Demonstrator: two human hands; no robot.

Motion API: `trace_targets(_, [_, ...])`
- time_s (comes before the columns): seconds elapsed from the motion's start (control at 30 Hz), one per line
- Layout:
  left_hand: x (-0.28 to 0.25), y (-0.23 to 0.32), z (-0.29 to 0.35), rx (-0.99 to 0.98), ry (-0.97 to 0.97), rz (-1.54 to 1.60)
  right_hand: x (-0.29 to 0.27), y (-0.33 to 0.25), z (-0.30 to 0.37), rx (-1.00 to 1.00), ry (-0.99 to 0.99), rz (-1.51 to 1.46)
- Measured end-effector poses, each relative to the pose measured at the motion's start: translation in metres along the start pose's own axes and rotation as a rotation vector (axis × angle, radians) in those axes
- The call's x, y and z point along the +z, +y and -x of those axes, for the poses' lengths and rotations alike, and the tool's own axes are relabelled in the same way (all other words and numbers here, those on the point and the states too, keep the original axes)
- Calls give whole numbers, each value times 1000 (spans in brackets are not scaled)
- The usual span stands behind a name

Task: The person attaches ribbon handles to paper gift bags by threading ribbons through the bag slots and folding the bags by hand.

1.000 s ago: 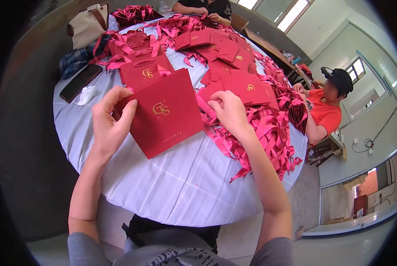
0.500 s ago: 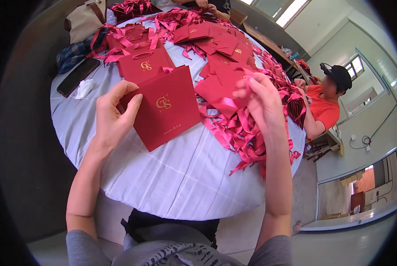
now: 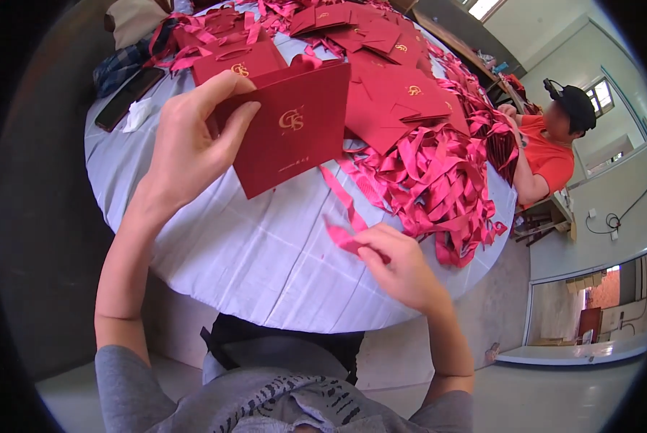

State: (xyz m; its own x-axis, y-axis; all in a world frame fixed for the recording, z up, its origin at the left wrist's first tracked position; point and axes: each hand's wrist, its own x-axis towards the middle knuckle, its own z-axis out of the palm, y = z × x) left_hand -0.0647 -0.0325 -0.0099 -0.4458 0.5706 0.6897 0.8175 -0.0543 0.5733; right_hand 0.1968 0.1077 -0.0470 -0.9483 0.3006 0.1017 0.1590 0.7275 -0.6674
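Between the thumb and fingers of my left hand [image 3: 193, 137] is a dark red paper gift bag [image 3: 291, 148] with a gold emblem, held tilted above the table by its upper left edge. A bit of pink ribbon shows at the bag's top. My right hand [image 3: 403, 267] pinches a pink ribbon [image 3: 341, 234] close to the table's near edge; the strip runs up toward the bag's lower right. Beside it lies a tangled heap of pink ribbons [image 3: 424, 187]. Flat red bags [image 3: 381, 101] are piled behind that heap.
More red bags with ribbons [image 3: 255, 58] stand behind the held one. At the left lie a dark phone [image 3: 128, 97], a crumpled tissue [image 3: 137, 115], plaid cloth [image 3: 125, 65] and a beige bag [image 3: 139, 25]. A person in orange [image 3: 554, 155] works at the right.
My right hand has come down from over the bag pile to the near edge and now pinches a ribbon. The held bag has turned slightly and sits higher in view, which has shifted.
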Motion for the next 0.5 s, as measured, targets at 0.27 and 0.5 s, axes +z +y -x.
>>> trace_targets(0.27, [15,6,4,48,-26,-82,17,-25,-12,13,-4,228])
trace_targets(0.5, [12,-3,4,34,-60,30,37,-2,-28,33,121,-90])
